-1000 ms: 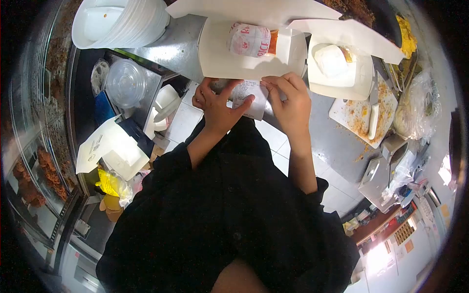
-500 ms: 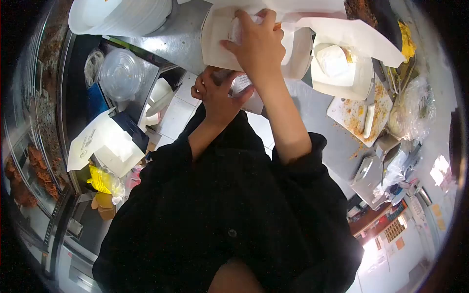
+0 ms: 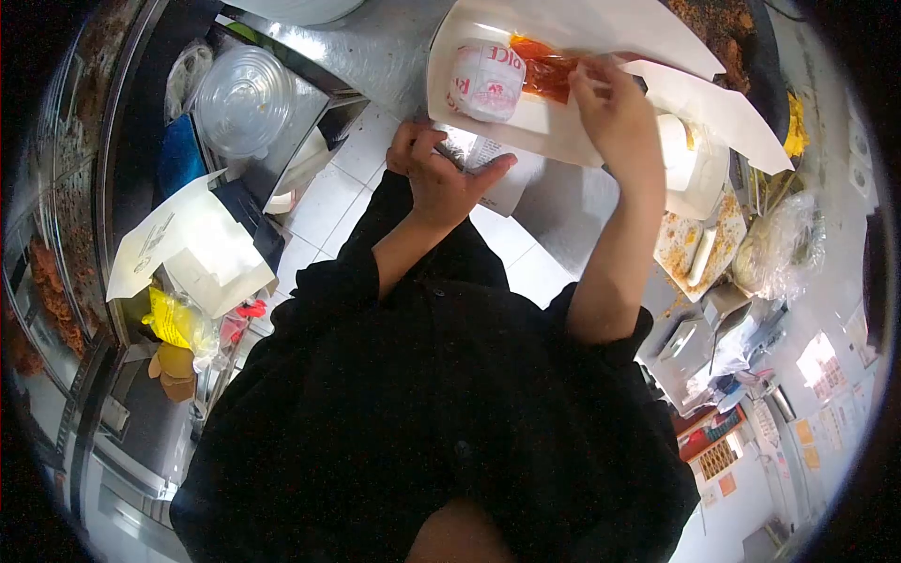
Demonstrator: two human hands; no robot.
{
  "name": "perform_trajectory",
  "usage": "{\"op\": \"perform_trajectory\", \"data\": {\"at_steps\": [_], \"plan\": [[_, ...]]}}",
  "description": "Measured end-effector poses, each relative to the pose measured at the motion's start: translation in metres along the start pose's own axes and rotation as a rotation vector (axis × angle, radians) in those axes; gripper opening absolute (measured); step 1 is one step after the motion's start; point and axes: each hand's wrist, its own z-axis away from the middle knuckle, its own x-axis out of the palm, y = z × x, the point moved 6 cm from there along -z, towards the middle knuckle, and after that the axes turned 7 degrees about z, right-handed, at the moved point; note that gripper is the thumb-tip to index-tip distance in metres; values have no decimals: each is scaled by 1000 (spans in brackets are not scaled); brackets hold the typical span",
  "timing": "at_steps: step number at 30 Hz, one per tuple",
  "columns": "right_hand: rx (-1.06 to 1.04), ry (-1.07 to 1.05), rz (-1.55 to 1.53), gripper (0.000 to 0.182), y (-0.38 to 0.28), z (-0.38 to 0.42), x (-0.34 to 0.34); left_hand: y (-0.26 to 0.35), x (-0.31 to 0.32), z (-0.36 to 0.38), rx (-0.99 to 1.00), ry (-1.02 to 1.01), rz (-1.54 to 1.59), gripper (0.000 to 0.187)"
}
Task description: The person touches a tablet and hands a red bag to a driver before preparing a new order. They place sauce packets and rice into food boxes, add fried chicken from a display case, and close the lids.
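while the right hand (image 3: 619,117) reached over the wall of the paper box (image 3: 554,145), its thumb and fingers were drawn together, pinching the clear end of the red-orange packet (image 3: 544,77). the packet lay inside the box, just beside the wrapped bundle (image 3: 490,82) with red print, which sat toward the box's left end. a pinch confined to that clear margin seemed the sound way to handle it, since pressing on the filled middle could have strained the film. keeping the wrist raised above the wall would also have spared the box a knock.

the left hand (image 3: 439,188) was curved near the front wall, its thumb spread from the fingers and lying by the printed slip (image 3: 511,178); whether it gripped the slip, i could not tell. for good control, that hand was best kept quiet and low, so that the slip did not crease and the box did not shift.

to the right, a second box (image 3: 709,192) stood close by, with a white bundle (image 3: 674,150) in it. beyond it lay a stained cutting board (image 3: 678,239) with a white-handled knife (image 3: 702,258), which the right forearm did well to avoid.
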Motion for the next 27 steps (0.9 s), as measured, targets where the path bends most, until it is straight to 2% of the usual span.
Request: {"op": "perform_trajectory", "data": {"at_steps": [2,5,6,9,12,15,18,19,22,23,26,27], "plan": [[46,151,145,43,4,0,17,2,-3,-6,57,99,61,84],[29,355,191,41,12,-4,36,14,-7,-30,-97,-178,-88,86],[14,420,170,41,9,-2,37,11,-5,-27,-103,-199,-41,86],[90,269,93,36,9,-7,35,2,6,-17,-96,-228,66,84],[31,298,52,22,-12,6,20,2,7,-13,-75,-196,90,82],[-152,416,-89,12,-30,25,1,0,6,-15,-49,-180,105,79],[-241,495,-207,12,-41,29,-11,-4,8,-13,-52,-175,136,78],[-281,457,-343,19,-31,19,-3,-7,9,-11,-73,-184,151,78],[-237,453,-294,21,-32,12,4,-10,14,-8,-61,-186,164,77],[-241,546,-222,25,-39,19,-2,-10,14,-8,-45,-183,158,77],[-418,482,-50,32,-66,41,-11,-3,10,-14,15,-150,118,76],[-468,282,-260,35,-61,37,4,-1,9,-17,28,-145,101,77]]}}
